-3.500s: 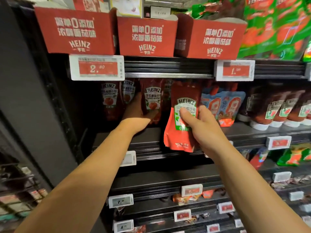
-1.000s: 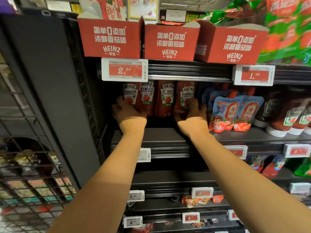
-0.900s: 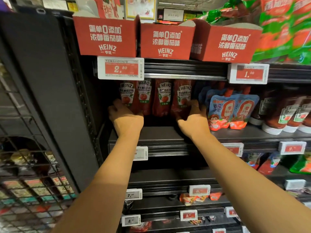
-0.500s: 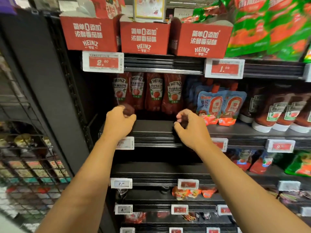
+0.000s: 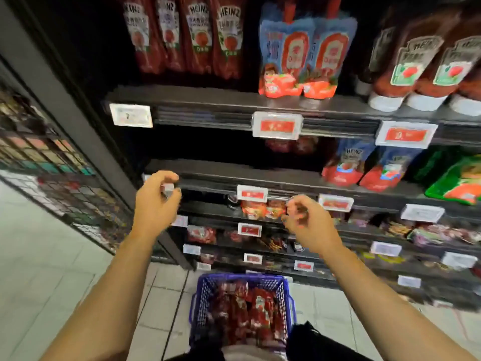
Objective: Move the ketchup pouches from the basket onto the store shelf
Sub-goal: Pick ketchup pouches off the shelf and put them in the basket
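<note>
The view has tipped down since half a second ago: the red Heinz cartons and top price tags are gone from sight, and a blue basket (image 5: 242,308) now shows on the tiled floor (image 5: 52,269) below the shelf (image 5: 208,100). Both hands have pulled back from the shelf edge, where they hovered just under the pouches, and now hang in the air well below it, above the basket.

The left hand (image 5: 156,201) is up and to the left of the basket, fingers loosely curled, holding nothing. The right hand (image 5: 304,222) is up and to the right of the basket, fingers also loosely curled and empty, though motion blur smears the fingertips.

Four ketchup pouches (image 5: 186,35) stand upright in a row at the left end of the shelf, touching side by side, as they did before. More red pouches (image 5: 250,313) lie heaped in the basket, too blurred to count.

Just right of the row on the shelf stand two blue pouches (image 5: 304,53), and further right, upside-down ketchup bottles (image 5: 421,71) on white caps. Price tags (image 5: 277,125) clip to the shelf's front edge. Lower shelves under it carry small red packets and more tags. Left of the shelf, past a dark upright post (image 5: 65,100), is a wire rack (image 5: 52,165) of blurred goods.
</note>
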